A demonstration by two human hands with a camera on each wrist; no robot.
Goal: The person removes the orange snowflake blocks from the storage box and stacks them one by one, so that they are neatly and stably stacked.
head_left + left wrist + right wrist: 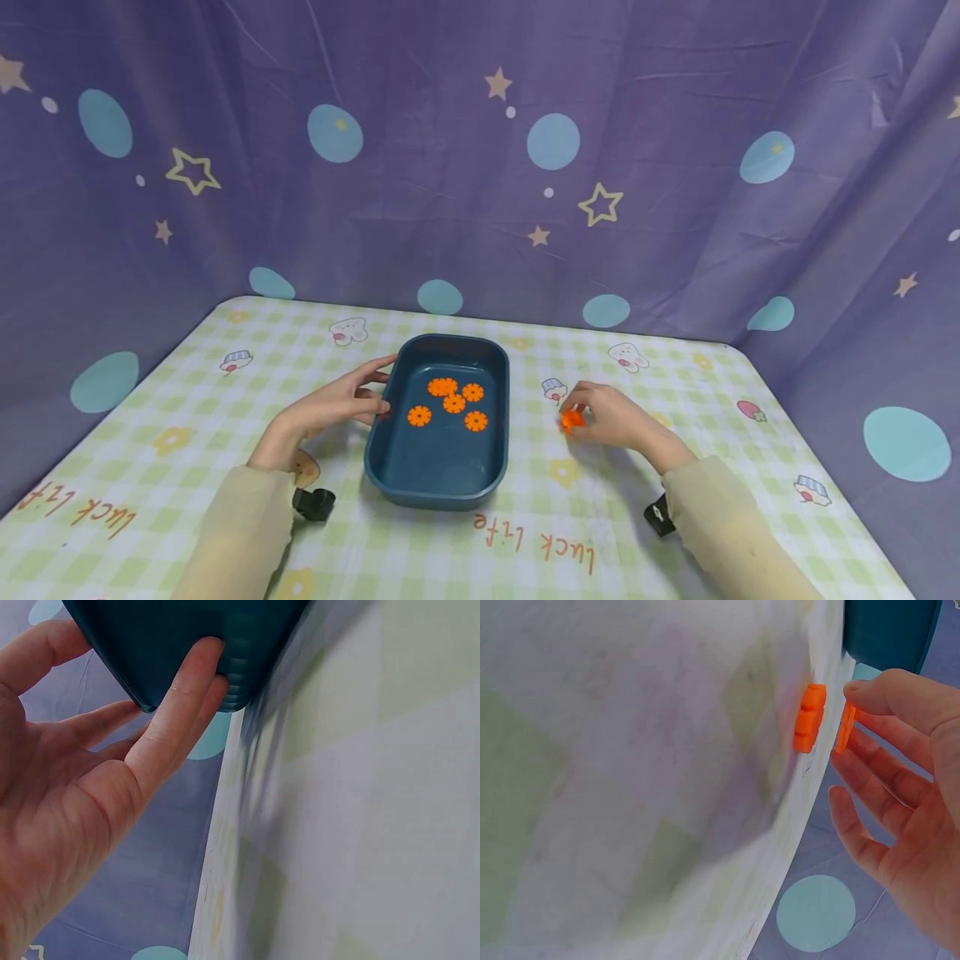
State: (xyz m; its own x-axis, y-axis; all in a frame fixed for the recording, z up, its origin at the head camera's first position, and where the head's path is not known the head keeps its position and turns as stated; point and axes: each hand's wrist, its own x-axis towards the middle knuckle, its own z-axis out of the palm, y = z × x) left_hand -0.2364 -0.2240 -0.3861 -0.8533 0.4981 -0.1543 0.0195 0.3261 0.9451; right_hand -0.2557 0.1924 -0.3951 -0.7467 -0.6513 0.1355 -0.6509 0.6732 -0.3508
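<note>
A deep dark-blue rectangular tub sits mid-table. Several orange notched, flower-like discs lie flat on its floor, two of them overlapping. My left hand is at the tub's left side, with extended fingers touching its outer wall; in the left wrist view the fingertips rest against the blue wall. To the right of the tub, my right hand pinches a thin orange disc between thumb and fingers. Just beside that disc, a thicker orange piece, perhaps a stack of discs, rests on the tablecloth.
A green-and-white checked cloth with printed rabbits, cupcakes and lettering covers the table. Purple curtains with stars and dots hang behind and at both sides. Black straps show below the sleeves.
</note>
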